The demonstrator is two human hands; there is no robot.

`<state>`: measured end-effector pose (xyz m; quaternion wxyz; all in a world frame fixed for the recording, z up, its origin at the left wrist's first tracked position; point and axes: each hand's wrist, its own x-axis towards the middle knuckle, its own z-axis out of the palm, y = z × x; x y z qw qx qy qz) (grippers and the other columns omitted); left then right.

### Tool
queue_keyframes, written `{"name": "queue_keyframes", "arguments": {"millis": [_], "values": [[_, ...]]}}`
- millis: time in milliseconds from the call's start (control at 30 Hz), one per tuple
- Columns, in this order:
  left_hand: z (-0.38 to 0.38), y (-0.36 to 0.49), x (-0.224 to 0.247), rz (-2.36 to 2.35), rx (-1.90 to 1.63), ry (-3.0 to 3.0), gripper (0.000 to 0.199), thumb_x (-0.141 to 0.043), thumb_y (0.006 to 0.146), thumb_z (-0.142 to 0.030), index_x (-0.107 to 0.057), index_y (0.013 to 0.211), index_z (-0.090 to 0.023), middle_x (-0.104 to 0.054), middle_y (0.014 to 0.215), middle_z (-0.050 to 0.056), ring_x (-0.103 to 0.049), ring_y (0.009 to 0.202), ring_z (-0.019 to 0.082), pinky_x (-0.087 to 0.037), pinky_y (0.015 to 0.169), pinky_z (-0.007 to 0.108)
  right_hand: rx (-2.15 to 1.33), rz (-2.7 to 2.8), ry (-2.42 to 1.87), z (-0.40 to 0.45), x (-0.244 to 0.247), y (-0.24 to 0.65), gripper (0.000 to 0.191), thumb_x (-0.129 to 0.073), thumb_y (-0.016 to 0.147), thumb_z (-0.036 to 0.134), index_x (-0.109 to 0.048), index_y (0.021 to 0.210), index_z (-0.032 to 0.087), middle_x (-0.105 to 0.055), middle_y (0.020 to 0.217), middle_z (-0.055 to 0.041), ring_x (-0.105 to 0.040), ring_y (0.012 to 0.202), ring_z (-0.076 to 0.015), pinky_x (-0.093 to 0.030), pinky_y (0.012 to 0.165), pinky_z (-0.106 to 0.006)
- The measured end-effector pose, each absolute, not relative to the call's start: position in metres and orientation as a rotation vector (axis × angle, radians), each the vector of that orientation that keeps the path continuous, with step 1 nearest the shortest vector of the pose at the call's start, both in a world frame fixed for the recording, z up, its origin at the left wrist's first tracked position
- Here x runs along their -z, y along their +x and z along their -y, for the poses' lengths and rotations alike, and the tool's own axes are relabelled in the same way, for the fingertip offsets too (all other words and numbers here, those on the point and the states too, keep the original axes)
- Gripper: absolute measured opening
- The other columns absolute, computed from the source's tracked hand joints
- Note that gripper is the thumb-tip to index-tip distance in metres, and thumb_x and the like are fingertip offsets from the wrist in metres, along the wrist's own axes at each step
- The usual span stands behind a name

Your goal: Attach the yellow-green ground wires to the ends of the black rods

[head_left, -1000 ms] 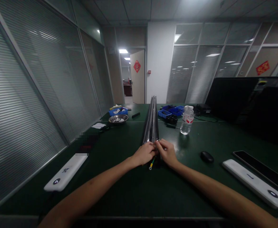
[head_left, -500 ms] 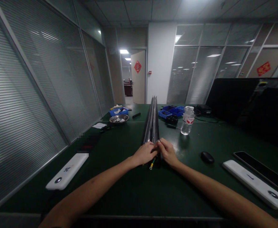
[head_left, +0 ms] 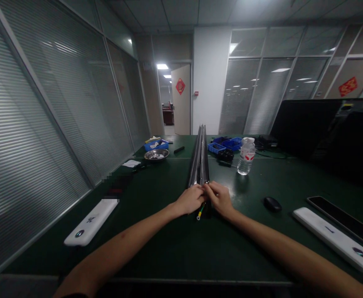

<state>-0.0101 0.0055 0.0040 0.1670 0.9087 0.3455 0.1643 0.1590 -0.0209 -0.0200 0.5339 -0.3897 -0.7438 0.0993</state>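
A long dark profile with a shiny surface [head_left: 203, 157] lies lengthwise on the green table [head_left: 162, 248], pointing away from me. My left hand [head_left: 191, 199] is closed at its near end, fingers curled over the end. My right hand [head_left: 220, 199] meets it there, thumb and fingers pinched together at the profile's right edge. What sits between the fingertips is too small and hidden to name. Below the hands, a green-yellow wire [head_left: 199, 214] with a ring terminal sticks out toward me.
A metal bowl [head_left: 157, 155] and a blue basket [head_left: 158, 145] stand back left. Blue trays [head_left: 231, 144], a screwdriver [head_left: 226, 164] and a water bottle [head_left: 246, 156] are right of the profile. Farther right lie a mouse [head_left: 272, 204], white device [head_left: 335, 238] and phone [head_left: 342, 219].
The view has shifted slightly. Both hands stay at the profile's near end, with only a small shift of the right fingers toward the left hand.
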Motion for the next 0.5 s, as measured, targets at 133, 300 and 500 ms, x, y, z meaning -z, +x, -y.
{"name": "queue_keyframes", "arguments": {"millis": [133,300,500], "values": [[-0.0062,-0.0097,-0.0051,-0.987,-0.453,2.576,0.026,-0.047,0.097,-0.029,-0.068,0.110,-0.018,-0.061,0.123,0.008,-0.057,0.115,0.022,-0.045,0.102,0.033,-0.162,1.733,-0.957,0.0228,0.0187,0.1592,0.037,-0.052,0.100,0.028,-0.054,0.065,0.018,-0.045,0.062,0.0014,-0.044,0.057,-0.0124,-0.032,0.057,-0.027],[-0.0076,-0.0112,-0.0022,-0.965,-0.482,2.580,0.025,-0.045,0.097,-0.030,-0.066,0.103,-0.018,-0.062,0.116,0.008,-0.059,0.107,0.021,-0.047,0.098,0.034,-0.241,1.738,-0.904,0.0227,0.0203,0.1601,0.033,-0.047,0.101,0.027,-0.053,0.070,0.018,-0.049,0.071,-0.0002,-0.048,0.064,-0.0136,-0.035,0.061,-0.026],[-0.0076,-0.0102,-0.0010,-1.040,-0.496,2.537,0.026,-0.048,0.097,-0.038,-0.065,0.098,-0.018,-0.061,0.114,0.008,-0.061,0.099,0.021,-0.049,0.094,0.034,-0.437,1.733,-0.854,0.0146,0.0240,0.1641,0.031,-0.044,0.102,0.030,-0.055,0.076,0.019,-0.052,0.073,0.0001,-0.050,0.066,-0.0140,-0.038,0.061,-0.025]]}}
